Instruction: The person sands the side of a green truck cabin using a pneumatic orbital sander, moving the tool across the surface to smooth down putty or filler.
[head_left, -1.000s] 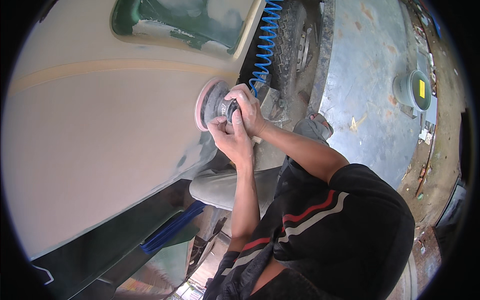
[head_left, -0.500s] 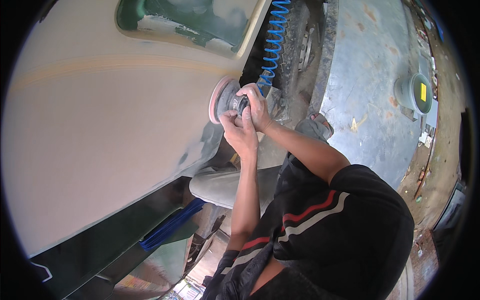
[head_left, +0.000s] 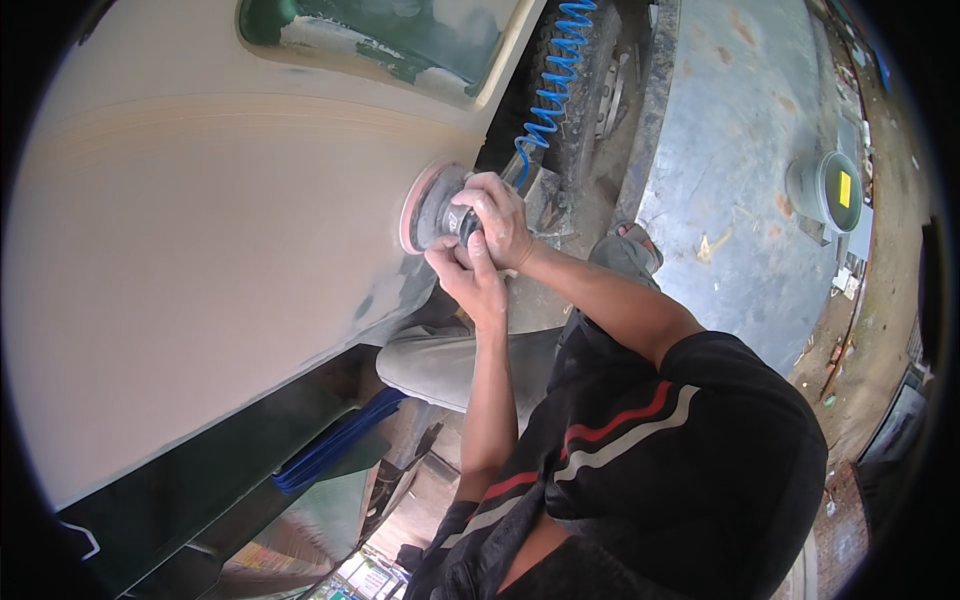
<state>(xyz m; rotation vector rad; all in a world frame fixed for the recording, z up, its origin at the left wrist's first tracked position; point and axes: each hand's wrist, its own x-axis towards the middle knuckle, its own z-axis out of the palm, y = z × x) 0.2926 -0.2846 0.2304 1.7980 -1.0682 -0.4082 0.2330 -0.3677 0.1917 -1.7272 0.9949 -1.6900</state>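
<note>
A round, dusty dark-grey sander with a pinkish-white disc pad (head_left: 432, 212) is held by two bare hands at a broad, matt beige panel (head_left: 210, 260), near the panel's right edge and below the green, whitish-patched recess (head_left: 390, 45) at its upper right corner. The disc is turned toward the panel; whether its whole face is pressed flat cannot be told.

The sander's back is grasped from the right by the right hand (head_left: 503, 215), its fingers curled closed over the dark top. The left hand (head_left: 475, 288) is set just below, its fingers bent and closed on the sander's lower side; their hidden tips cannot be made out.

A blue coiled hose (head_left: 561, 80) is strung beyond the right hand, past the panel's right edge. A grey-green round bucket with a yellow label (head_left: 827, 195) is placed by the right edge of a blue-grey, rust-spotted sheet (head_left: 735, 130).
</note>
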